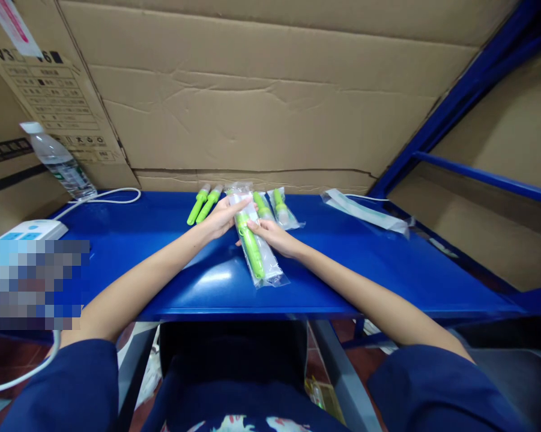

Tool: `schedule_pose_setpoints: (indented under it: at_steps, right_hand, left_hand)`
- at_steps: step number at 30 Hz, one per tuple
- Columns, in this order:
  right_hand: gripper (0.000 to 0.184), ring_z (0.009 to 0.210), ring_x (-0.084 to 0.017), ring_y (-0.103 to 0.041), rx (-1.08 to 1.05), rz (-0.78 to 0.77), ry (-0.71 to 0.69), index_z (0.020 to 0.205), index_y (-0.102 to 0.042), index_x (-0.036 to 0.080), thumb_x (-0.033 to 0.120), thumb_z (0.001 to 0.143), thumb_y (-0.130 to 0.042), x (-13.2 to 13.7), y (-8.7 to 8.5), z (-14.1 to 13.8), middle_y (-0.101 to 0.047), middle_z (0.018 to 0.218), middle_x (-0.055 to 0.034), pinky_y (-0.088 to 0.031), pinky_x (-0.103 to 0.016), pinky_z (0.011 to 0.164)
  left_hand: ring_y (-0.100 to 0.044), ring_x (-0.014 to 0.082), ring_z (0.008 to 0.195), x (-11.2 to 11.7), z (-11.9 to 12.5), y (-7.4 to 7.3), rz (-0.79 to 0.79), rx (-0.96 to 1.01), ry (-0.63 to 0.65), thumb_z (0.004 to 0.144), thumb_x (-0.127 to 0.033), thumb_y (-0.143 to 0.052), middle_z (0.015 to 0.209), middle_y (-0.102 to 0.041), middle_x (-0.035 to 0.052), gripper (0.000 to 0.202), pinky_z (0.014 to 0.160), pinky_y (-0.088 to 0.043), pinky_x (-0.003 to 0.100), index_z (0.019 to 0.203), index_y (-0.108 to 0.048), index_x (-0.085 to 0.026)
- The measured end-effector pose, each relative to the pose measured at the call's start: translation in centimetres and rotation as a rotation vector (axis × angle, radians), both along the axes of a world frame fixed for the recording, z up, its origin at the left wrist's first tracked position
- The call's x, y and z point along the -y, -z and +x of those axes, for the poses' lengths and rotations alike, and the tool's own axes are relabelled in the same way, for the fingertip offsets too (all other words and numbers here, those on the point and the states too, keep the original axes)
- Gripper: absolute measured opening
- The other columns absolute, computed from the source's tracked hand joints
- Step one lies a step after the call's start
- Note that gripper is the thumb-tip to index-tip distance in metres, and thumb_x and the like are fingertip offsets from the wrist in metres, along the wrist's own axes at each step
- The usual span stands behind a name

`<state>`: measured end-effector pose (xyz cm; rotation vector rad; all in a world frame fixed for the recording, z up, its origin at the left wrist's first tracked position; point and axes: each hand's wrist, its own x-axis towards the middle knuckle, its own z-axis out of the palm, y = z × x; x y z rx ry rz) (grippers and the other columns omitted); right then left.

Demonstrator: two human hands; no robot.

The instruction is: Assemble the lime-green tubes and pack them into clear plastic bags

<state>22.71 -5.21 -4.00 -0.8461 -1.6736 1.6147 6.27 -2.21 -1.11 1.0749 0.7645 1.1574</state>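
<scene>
A clear plastic bag holding a long green tool (256, 251) lies on the blue table (364, 264). My left hand (223, 217) pinches the bag's upper end, fingers closed on it. From the right, my right hand (272, 234) grips the bag's middle. Two loose green tools (203, 204) lie just left of my left hand. Two bagged green tools (274, 210) lie behind my right hand.
A stack of flat clear bags (364, 210) lies at the table's back right. A water bottle (56, 159), a white cable (99, 198) and a white device (33, 230) are at the left. Cardboard (261, 102) walls the back; a blue frame (454, 102) runs along the right.
</scene>
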Motion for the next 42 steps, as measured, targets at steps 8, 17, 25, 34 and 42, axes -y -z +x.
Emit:
schedule_pose_setpoints:
  at_steps: [8,17,25,34,42]
  right_hand:
    - [0.056,0.064,-0.018,-0.072,0.045,-0.034,0.04,0.084,-0.067,0.012,0.068,0.083,-0.067,-0.1,-0.1,0.1,-0.077,0.078,-0.0137,-0.059,-0.027,0.059]
    - [0.062,0.061,-0.019,-0.071,0.035,-0.036,0.04,0.078,-0.069,0.011,0.073,0.075,-0.071,-0.4,0.2,0.3,-0.076,0.074,-0.0139,-0.059,-0.027,0.058]
    - [0.056,0.06,-0.019,-0.07,0.026,-0.044,0.064,0.077,-0.069,0.012,0.068,0.081,-0.069,-0.2,-0.2,0.4,-0.075,0.071,-0.0126,-0.058,-0.029,0.058]
    - [0.054,0.056,-0.019,-0.067,0.032,-0.083,0.069,0.077,-0.07,0.01,0.062,0.088,-0.062,-0.6,-0.6,0.9,-0.073,0.065,-0.0132,-0.056,-0.028,0.056]
    - [0.053,0.052,-0.016,-0.065,0.032,-0.079,0.043,0.081,-0.069,0.012,0.063,0.09,-0.059,-0.4,-1.1,0.8,-0.072,0.062,-0.0099,-0.052,-0.024,0.05]
  left_hand:
    - [-0.069,0.0177,0.093,-2.0,-1.5,1.0,0.074,-0.119,-0.133,0.076,-0.032,-0.078,0.101,-0.075,0.0086,0.029,0.08,-0.054,0.026,0.098,-0.073,-0.014]
    - [-0.07,0.025,0.093,-1.9,-2.8,1.0,0.647,-0.665,-0.234,0.091,-0.046,-0.062,0.105,-0.078,0.0086,0.035,0.09,-0.052,0.036,0.1,-0.08,-0.018]
    - [-0.065,0.0262,0.117,-1.5,-2.9,0.6,0.799,-0.749,-0.127,0.095,-0.039,-0.056,0.124,-0.072,0.0082,0.034,0.107,-0.044,0.042,0.119,-0.074,-0.023]
    - [-0.049,0.0345,0.138,-2.6,-4.2,0.9,0.914,-0.961,0.155,0.057,-0.045,-0.092,0.146,-0.056,0.0141,0.088,0.116,-0.032,0.045,0.136,-0.06,-0.026]
    - [-0.055,0.0352,0.13,-2.9,-4.3,0.7,0.969,-0.972,0.174,0.055,-0.045,-0.092,0.136,-0.064,0.0135,0.069,0.112,-0.03,0.044,0.117,-0.069,-0.024]
